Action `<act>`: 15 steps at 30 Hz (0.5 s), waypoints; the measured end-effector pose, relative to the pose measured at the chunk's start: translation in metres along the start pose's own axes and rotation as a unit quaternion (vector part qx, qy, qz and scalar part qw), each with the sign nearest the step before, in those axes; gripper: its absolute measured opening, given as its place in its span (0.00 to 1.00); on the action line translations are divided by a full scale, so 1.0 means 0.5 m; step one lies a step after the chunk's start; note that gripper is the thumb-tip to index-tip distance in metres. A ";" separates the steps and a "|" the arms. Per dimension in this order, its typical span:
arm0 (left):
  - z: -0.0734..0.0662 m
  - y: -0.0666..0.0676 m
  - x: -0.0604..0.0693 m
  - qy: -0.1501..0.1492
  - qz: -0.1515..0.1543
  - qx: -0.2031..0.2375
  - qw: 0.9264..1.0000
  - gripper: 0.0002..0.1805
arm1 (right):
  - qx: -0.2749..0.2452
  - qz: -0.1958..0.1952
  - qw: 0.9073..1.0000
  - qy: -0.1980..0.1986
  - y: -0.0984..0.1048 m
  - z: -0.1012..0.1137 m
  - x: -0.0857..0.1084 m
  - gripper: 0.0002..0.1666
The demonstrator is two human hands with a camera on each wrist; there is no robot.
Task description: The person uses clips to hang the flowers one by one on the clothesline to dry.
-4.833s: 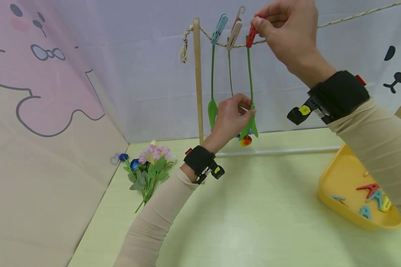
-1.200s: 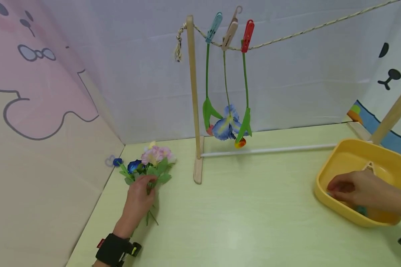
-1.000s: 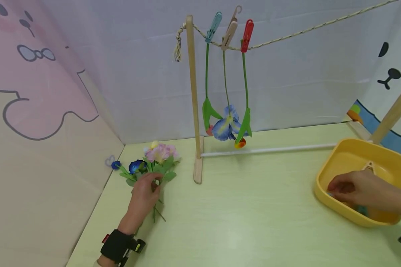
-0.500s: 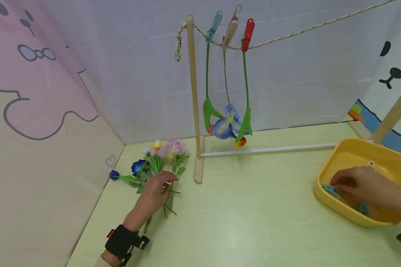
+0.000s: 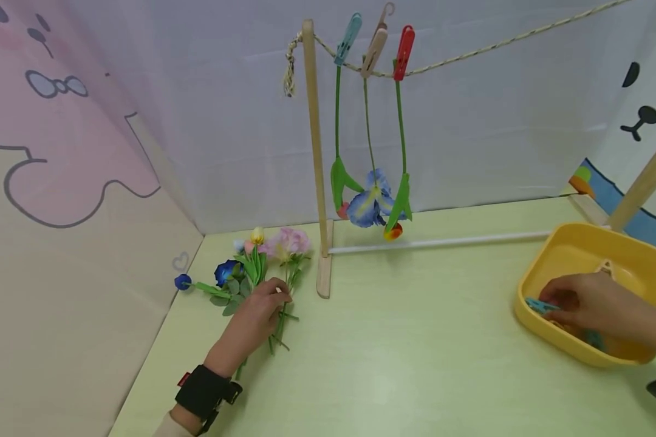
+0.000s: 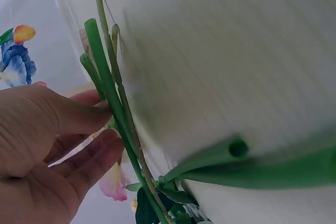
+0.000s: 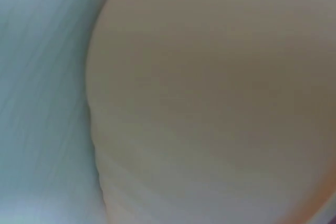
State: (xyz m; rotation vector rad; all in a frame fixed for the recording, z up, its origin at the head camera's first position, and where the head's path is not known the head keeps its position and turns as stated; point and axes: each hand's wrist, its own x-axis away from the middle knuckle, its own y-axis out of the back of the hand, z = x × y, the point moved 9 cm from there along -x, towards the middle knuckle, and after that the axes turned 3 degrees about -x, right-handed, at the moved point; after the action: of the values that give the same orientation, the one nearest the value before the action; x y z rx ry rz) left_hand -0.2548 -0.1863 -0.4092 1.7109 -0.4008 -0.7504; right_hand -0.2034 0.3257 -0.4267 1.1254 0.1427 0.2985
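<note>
In the head view, my left hand (image 5: 259, 312) holds stems in the bunch of artificial flowers lying at the left. A pink flower (image 5: 287, 244) lies just beyond its fingers. The left wrist view shows thumb and fingers pinching around green stems (image 6: 107, 72). My right hand (image 5: 596, 306) reaches into the yellow basket (image 5: 530, 337), its fingertips on a light blue clothespin (image 5: 540, 305). Part of that clothespin is hidden by the fingers. A beige sleeve (image 7: 210, 103) fills most of the right wrist view, so the hand does not show there.
Three flowers hang head down from a rope (image 5: 470, 54), held by a teal clothespin (image 5: 348, 39), a beige clothespin (image 5: 374, 53) and a red clothespin (image 5: 404, 53). A wooden post (image 5: 313, 121) and a white bar (image 5: 443, 243) stand behind the table's middle. A blue rose (image 5: 226, 272) lies left.
My right hand has left the red clothespin on the rope and gone to the basket. My left hand has come down to the bunch, and the pink flower has shifted right with it.
</note>
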 end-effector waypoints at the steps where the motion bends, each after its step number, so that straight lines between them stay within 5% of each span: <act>1: 0.000 0.000 -0.001 0.000 -0.001 -0.002 1.000 0.16 | -0.002 0.000 1.000 -0.005 0.000 -0.001 -0.001 0.11; 5: -0.001 0.011 -0.003 -0.009 -0.024 -0.019 0.999 0.16 | -0.009 -0.002 1.000 -0.010 0.003 -0.004 -0.003 0.11; 15: -0.015 0.073 -0.003 -0.038 -0.137 -0.017 0.990 0.15 | 0.001 -0.012 1.000 0.001 0.004 -0.004 -0.003 0.13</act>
State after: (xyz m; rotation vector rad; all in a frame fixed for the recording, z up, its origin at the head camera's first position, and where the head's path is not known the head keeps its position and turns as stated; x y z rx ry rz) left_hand -0.2466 -0.1900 -0.3728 1.7291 -0.2047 -1.0197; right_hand -0.2056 0.3278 -0.4261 1.1244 0.1573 0.2779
